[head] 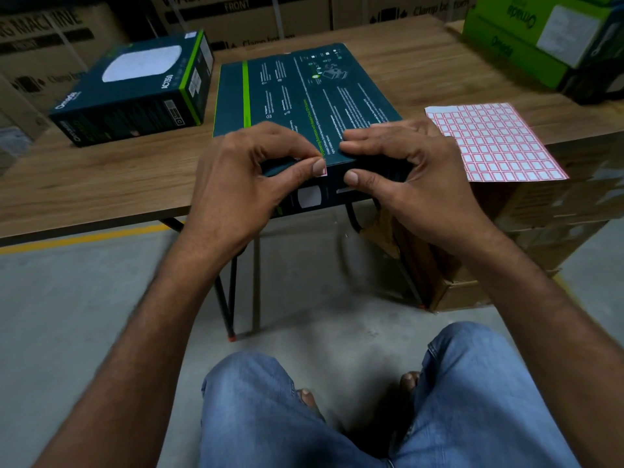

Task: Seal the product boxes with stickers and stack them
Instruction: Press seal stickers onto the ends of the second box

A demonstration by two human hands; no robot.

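Note:
A dark teal product box (304, 96) with a green stripe lies flat at the wooden table's near edge, its front end past the edge. My left hand (250, 177) pinches a small red-bordered sticker (322, 171) against the box's near top edge, thumb on it. My right hand (401, 167) grips the same near end, fingers on top and thumb on the front face. A sheet of red-bordered stickers (496, 143) lies to the right of the box.
A second teal box (135, 92) sits on the table (101, 177) at the left. Green and dark boxes (540, 38) stand stacked at the far right. Large brown cartons line the back and sit under the table's right side. My knees are below.

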